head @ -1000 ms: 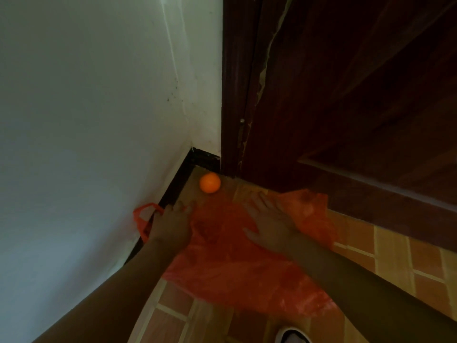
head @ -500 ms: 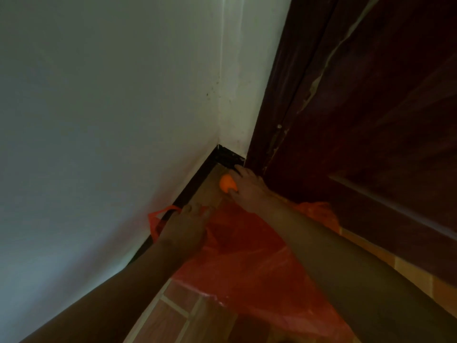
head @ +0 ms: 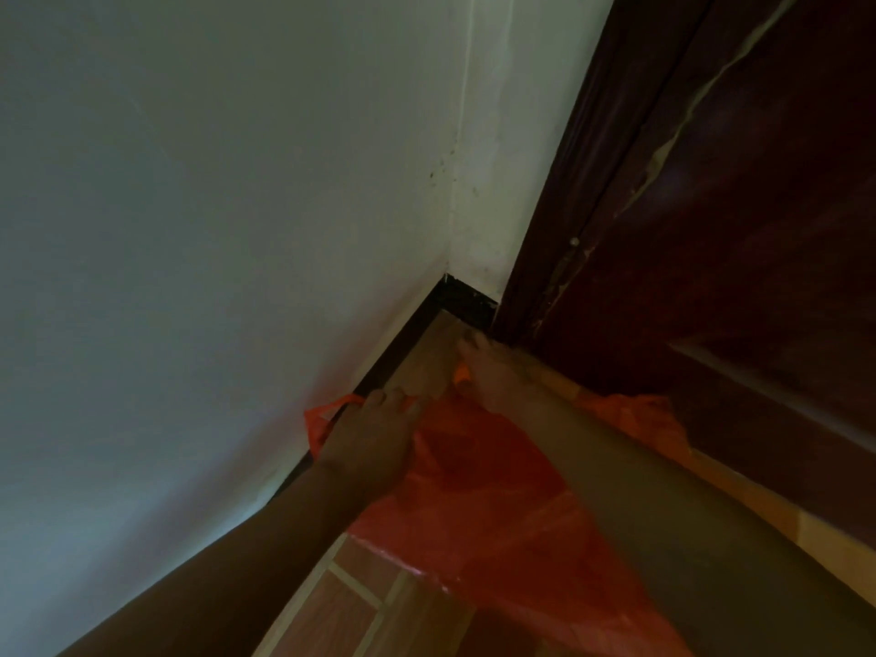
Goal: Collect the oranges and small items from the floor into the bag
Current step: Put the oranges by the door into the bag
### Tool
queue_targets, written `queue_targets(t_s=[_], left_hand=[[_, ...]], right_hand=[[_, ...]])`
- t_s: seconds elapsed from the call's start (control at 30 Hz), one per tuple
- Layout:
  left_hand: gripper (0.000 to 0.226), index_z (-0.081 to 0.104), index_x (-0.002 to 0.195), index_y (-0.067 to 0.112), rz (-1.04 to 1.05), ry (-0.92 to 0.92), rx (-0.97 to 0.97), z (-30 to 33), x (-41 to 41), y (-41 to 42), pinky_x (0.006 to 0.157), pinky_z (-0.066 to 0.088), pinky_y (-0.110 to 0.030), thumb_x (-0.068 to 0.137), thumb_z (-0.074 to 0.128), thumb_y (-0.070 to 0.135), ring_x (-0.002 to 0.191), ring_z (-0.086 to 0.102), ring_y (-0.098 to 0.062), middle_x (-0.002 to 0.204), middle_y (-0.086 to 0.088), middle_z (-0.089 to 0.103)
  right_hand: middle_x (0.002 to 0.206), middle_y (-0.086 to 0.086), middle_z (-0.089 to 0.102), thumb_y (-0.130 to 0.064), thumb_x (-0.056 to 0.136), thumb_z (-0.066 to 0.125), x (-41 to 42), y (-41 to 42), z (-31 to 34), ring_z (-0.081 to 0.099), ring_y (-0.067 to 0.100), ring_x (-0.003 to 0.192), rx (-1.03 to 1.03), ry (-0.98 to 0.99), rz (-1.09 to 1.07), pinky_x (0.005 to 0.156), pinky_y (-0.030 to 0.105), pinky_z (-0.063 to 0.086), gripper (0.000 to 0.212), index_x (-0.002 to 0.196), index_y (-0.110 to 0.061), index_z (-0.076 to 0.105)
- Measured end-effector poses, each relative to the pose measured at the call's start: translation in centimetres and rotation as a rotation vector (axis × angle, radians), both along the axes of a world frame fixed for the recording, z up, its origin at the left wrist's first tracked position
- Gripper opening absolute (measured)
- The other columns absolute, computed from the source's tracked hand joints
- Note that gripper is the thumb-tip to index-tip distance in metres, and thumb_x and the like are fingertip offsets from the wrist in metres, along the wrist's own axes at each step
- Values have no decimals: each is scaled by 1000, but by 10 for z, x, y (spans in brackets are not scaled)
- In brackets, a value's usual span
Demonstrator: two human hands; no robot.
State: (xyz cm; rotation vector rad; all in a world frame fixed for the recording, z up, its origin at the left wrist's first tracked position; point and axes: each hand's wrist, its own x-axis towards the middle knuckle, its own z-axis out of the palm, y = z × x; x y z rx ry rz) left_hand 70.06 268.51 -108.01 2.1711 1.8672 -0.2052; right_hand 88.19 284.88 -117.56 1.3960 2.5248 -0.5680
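Head view: fingers (head: 474, 346) of the right hand (head: 493, 377), reaching free half a second ago, now curl over the orange (head: 460, 373) in the floor corner, so the pickup looks secured (lift still pending). Only a bright sliver of the fruit shows under the palm. Left hand (head: 369, 443) pinches the red bag (head: 474, 490) mouth just beside it, flat on the tiles.

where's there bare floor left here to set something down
A bare tiled strip of floor lies bottom left, between the dark skirting and the orange bag. The corner is crowded: right hand over the orange, left hand on the bag's edge.
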Motion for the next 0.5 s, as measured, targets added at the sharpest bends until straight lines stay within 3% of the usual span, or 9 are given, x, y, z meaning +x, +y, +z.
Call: queue_targets(t_s=[0.07, 0.13, 0.23, 0.33, 0.5], left_hand=[[66, 19, 160, 30, -12, 7, -11, 0, 2, -1, 103, 46, -44, 102, 53, 30, 131, 45, -27, 152, -8, 40], [65, 20, 159, 29, -24, 18, -12, 1, 4, -1, 103, 45, -42, 103, 53, 31, 131, 45, -26, 152, -7, 40], [65, 23, 159, 30, -34, 17, 2, 6, 5, -1, 101, 46, -41, 102, 54, 29, 129, 46, -24, 151, -5, 42], [62, 26, 158, 29, -42, 44, -13, 9, 8, 2, 97, 47, -42, 102, 51, 22, 127, 48, -26, 145, -6, 46], [50, 43, 150, 22, -10, 129, -53, 6, 7, 15, 81, 52, -40, 100, 46, 15, 115, 56, -28, 126, -8, 55]], right_hand=[[166, 10, 24, -30, 98, 65, 5, -5, -4, 34, 38, 145, -41, -29, 27, 118, 50, 32, 72, 160, -27, 30], [163, 10, 31, -28, 97, 65, 12, -8, -3, 31, 38, 147, -47, -17, 26, 121, 48, 26, 65, 157, -26, 39], [157, 6, 35, -37, 93, 67, 25, -15, 12, 41, 36, 137, 4, 38, -13, 112, 54, 39, 65, 152, -29, 43], [151, 1, 37, -41, 94, 66, 37, -28, 41, 46, 29, 127, 81, 234, -115, 93, 48, 52, 62, 150, -26, 43], [152, -6, 37, -39, 92, 70, 66, -80, 77, 42, 20, 132, 224, 408, -125, 93, 32, 44, 61, 147, -32, 45]])
